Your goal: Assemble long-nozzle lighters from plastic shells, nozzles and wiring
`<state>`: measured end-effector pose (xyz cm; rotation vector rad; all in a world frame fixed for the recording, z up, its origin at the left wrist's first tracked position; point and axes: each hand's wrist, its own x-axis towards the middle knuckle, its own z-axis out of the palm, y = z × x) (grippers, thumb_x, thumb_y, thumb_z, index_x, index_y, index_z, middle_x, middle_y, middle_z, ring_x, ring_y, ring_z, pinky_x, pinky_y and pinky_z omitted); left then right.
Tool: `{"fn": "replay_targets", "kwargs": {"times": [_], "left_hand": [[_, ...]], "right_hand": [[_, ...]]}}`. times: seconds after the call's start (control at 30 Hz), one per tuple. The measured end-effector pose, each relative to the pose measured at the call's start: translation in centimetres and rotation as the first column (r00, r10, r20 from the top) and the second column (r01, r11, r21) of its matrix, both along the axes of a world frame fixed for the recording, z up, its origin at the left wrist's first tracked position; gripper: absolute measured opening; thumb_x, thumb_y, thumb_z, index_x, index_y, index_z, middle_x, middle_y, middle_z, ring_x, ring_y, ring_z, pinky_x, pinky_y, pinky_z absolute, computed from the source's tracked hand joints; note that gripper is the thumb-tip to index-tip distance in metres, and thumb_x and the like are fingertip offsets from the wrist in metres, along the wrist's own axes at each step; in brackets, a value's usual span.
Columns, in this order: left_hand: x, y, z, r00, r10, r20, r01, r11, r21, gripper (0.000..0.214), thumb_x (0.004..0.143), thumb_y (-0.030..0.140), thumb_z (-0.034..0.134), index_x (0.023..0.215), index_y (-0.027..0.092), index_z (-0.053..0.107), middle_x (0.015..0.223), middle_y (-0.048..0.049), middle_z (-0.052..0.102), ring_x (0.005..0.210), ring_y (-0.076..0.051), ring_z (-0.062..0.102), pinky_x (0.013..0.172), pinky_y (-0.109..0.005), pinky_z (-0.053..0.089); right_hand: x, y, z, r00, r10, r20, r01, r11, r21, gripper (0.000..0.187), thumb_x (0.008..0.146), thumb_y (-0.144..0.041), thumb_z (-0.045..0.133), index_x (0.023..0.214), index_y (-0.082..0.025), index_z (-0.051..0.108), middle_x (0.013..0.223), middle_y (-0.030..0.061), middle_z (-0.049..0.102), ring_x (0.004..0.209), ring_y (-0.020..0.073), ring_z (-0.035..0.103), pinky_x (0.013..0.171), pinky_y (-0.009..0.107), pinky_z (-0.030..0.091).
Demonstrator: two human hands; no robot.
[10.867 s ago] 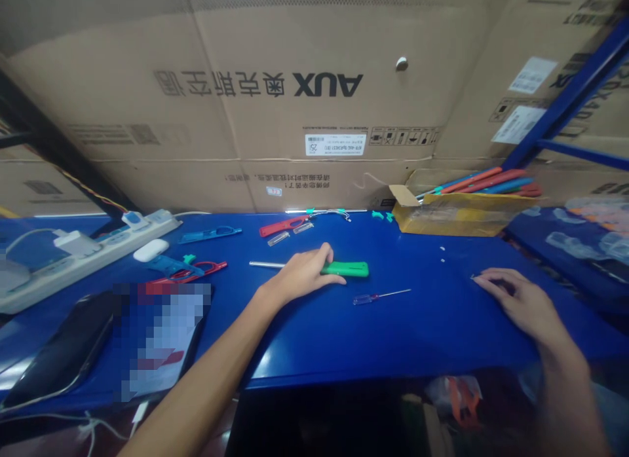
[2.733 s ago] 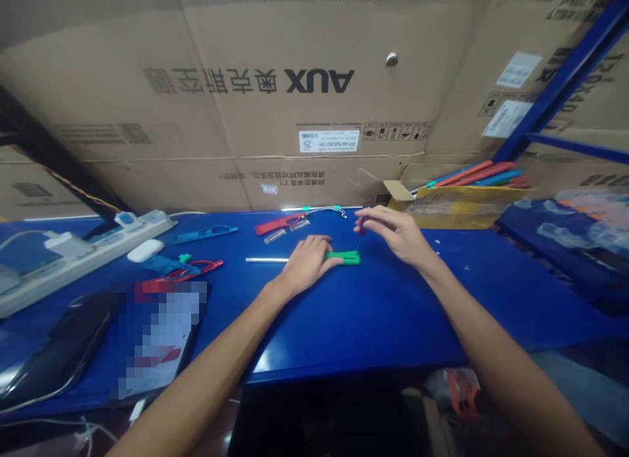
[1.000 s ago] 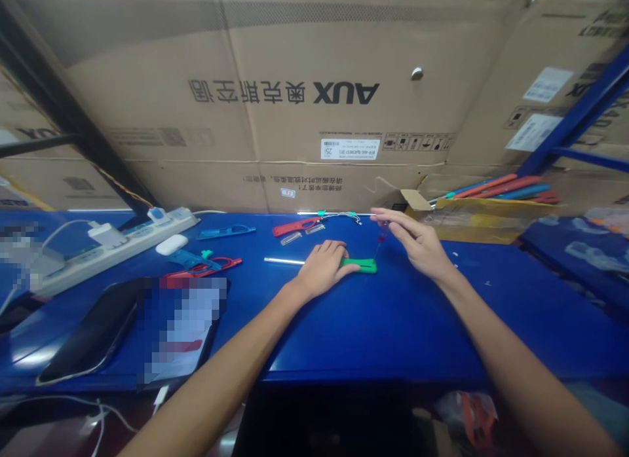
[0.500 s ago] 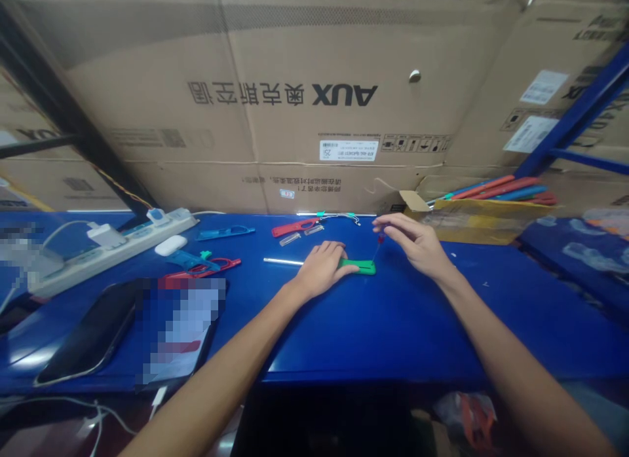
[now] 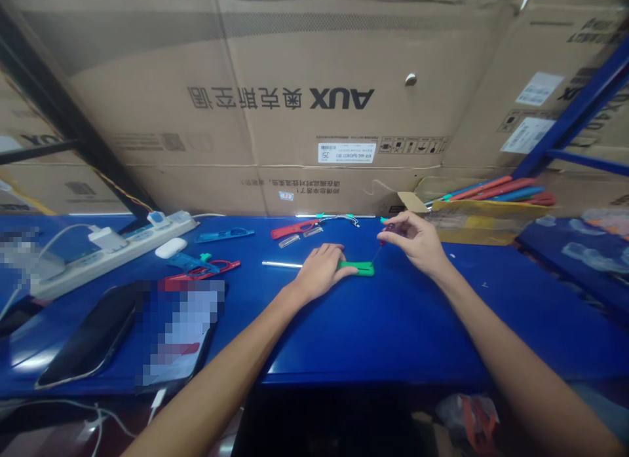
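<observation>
My left hand (image 5: 322, 270) presses a green plastic handle (image 5: 364, 269) down on the blue table, its fingers and thumb closed around it. A slotted end of the handle sticks out to the right of the thumb. From the hand's other side a thin silver metal rod (image 5: 281, 265) points left; where it meets the handle is hidden. My right hand (image 5: 410, 237) pinches a small screwdriver (image 5: 382, 241) with a dark red grip. Its thin shaft slants down to the handle's right end; whether the tip sits in a screw is too small to tell.
Behind my hands lie a red handle piece (image 5: 295, 229), clear small parts (image 5: 289, 241) and thin wires. Blue and red pieces (image 5: 226, 267), a phone (image 5: 91, 332), a tablet (image 5: 184, 332) and a power strip (image 5: 118, 251) are left. A carton of coloured handles (image 5: 484, 222) stands right.
My right hand's fingers have shifted on the screwdriver, which leans more to the right, and a teal tip now shows beside the fingertips. My left hand stays on the green handle.
</observation>
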<state>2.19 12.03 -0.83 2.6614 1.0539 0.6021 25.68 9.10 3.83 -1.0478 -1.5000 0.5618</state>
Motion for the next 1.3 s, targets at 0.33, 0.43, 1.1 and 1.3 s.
{"fn": "replay_targets", "kwargs": {"times": [0.33,0.43,1.1,1.3], "left_hand": [[0.1,0.1,-0.1,1.000,0.005,0.003,-0.005,1.000,-0.001,0.042,0.095,0.061,0.054,0.102,0.019,0.059,0.138,-0.0123,0.060,0.126,-0.028,0.055,0.102,-0.044,0.045],[0.1,0.0,0.1,1.000,0.003,0.002,-0.003,1.000,-0.010,0.041,0.094,0.060,0.055,0.101,0.019,0.058,0.138,-0.0118,0.061,0.126,-0.028,0.055,0.102,-0.044,0.045],[0.1,-0.3,0.2,1.000,0.006,-0.004,-0.006,1.000,0.010,0.041,0.099,0.058,0.049,0.107,0.019,0.059,0.134,-0.0119,0.062,0.124,-0.029,0.056,0.102,-0.045,0.044],[-0.1,0.1,0.8,0.992,0.027,0.121,-0.030,0.999,0.022,0.034,0.106,0.035,0.035,0.134,0.020,0.047,0.139,-0.0111,0.060,0.130,-0.026,0.054,0.109,-0.045,0.041]], "right_hand": [[-0.4,-1.4,1.2,0.953,0.106,0.285,-0.122,0.992,0.038,0.028,0.096,-0.042,0.061,0.118,-0.029,0.072,0.109,0.0055,0.072,0.098,0.0218,0.068,0.091,0.040,0.053],[0.0,-1.4,1.2,0.961,0.232,0.150,-0.222,0.972,-0.081,0.039,0.094,-0.043,0.064,0.130,-0.030,0.067,0.114,0.0059,0.073,0.102,0.0235,0.070,0.093,0.043,0.055],[-1.0,-0.3,-0.4,0.997,-0.081,0.008,0.079,0.985,0.152,0.035,0.081,-0.035,0.078,0.112,-0.027,0.065,0.095,0.0011,0.068,0.091,0.0207,0.066,0.089,0.038,0.053],[-0.8,0.4,-2.0,0.796,-0.087,0.599,-0.003,0.989,0.149,0.017,0.097,-0.032,0.060,0.106,-0.024,0.071,0.108,0.0079,0.073,0.102,0.0257,0.066,0.095,0.044,0.047]]}}
